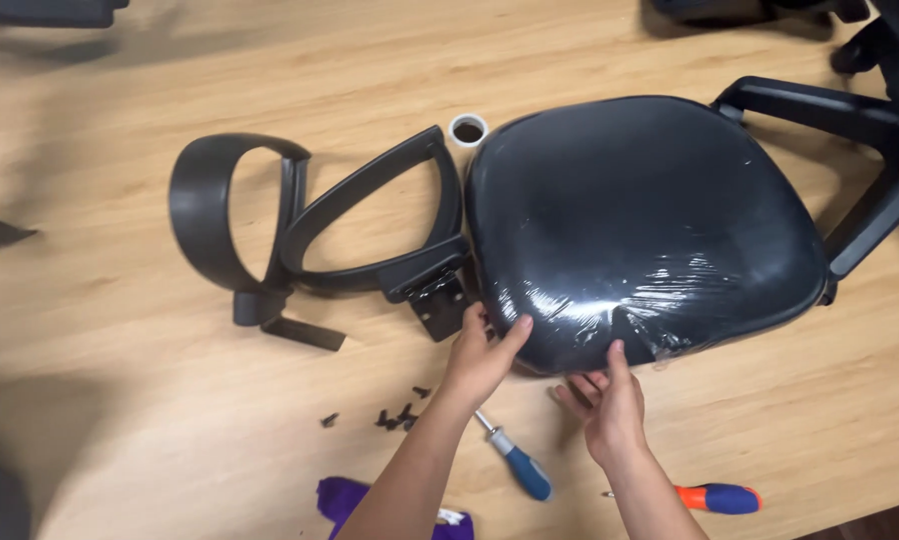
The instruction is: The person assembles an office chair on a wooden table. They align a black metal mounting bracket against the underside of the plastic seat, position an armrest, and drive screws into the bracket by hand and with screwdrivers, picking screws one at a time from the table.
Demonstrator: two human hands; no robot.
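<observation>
A black chair seat cushion [640,220], wrapped in clear plastic film, lies on a wooden surface [120,380]. My left hand [482,352] grips its near left edge, fingers curled on the rim. My right hand [610,405] touches the near edge from below, thumb up against the cushion. A black armrest [390,220] lies just left of the seat, its bracket next to my left hand. A second black armrest [232,225] lies farther left.
A blue-handled screwdriver [515,458] and an orange-and-blue one [715,496] lie near my arms. Small black screws [395,415] are scattered at the left. A white ring-shaped cap [468,129] sits behind the seat. Black chair frame parts [850,130] stand at the right; purple cloth [355,500] below.
</observation>
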